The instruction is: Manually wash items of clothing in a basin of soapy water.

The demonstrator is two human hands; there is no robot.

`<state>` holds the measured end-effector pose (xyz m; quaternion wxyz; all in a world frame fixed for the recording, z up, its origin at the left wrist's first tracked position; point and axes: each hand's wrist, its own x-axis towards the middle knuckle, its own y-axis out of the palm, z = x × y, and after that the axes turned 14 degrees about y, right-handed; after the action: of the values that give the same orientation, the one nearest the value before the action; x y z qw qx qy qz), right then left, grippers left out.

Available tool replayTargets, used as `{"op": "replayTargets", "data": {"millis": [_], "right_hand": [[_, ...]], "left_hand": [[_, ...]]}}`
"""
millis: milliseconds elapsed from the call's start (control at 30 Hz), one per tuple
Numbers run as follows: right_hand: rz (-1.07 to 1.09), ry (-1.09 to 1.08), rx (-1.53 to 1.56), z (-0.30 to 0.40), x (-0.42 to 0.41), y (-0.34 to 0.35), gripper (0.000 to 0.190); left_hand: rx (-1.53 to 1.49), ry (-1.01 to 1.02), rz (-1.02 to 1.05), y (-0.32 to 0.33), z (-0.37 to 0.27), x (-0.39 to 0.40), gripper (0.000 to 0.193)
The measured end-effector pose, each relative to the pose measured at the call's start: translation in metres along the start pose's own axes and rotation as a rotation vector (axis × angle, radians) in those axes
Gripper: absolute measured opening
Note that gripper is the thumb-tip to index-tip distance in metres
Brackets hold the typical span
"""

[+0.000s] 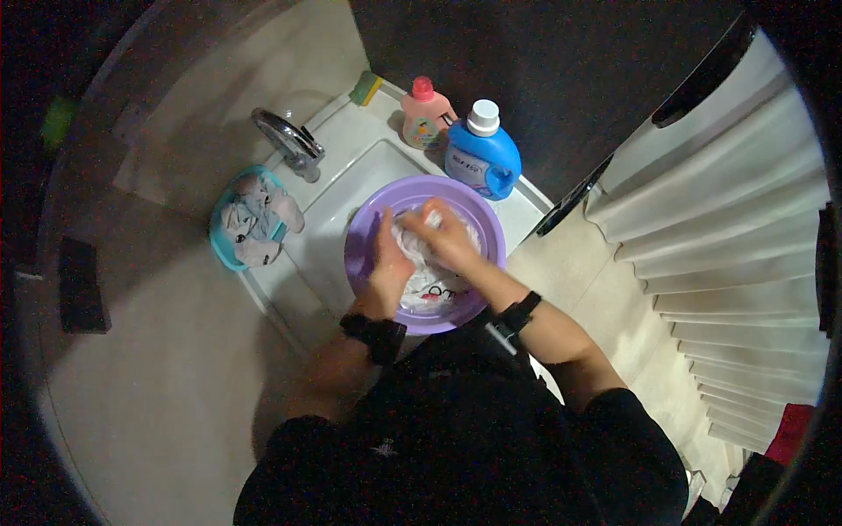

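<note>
A round purple plastic basin [490,243] holds a wet white cloth garment [421,279] with dark and red print on it. Inside the basin, my left hand [391,263] grips the garment along its left side, fingers pointing away from me. My right hand [450,240] is curled over the upper part of the same garment, its fingers blurred. Cloth bunches between the two hands. The basin rests over a white sink [335,197], tilted view hiding what lies beneath it.
A chrome faucet [289,141] rises at the sink's left back. Beside it sits a turquoise tub [217,227] of crumpled clothes [253,217]. A pink bottle [424,118], a blue detergent bottle [483,158] and a sponge [366,89] stand along the back edge. A pale curtain [717,217] hangs right.
</note>
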<state>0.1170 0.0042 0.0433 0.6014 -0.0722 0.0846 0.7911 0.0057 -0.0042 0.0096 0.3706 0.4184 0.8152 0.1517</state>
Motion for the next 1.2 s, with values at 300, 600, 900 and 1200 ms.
{"op": "replayTargets", "data": {"millis": [300, 600, 900, 1200], "right_hand": [[-0.241, -0.155, -0.586, -0.029, 0.005, 0.021, 0.014], [-0.125, -0.101, -0.528, -0.023, 0.023, -0.028, 0.022], [-0.001, -0.436, -1.090, -0.038, 0.010, -0.034, 0.076], [0.324, 0.039, -1.473, -0.061, 0.016, -0.037, 0.113]], "left_hand": [[-0.024, -0.288, 0.124, -0.029, 0.053, 0.000, 0.042], [0.183, -0.087, 0.244, -0.021, -0.005, -0.021, 0.034], [1.795, 1.131, 0.827, -0.063, -0.009, 0.023, 0.061], [1.986, 0.418, 0.793, -0.043, 0.013, 0.021, 0.073]]}}
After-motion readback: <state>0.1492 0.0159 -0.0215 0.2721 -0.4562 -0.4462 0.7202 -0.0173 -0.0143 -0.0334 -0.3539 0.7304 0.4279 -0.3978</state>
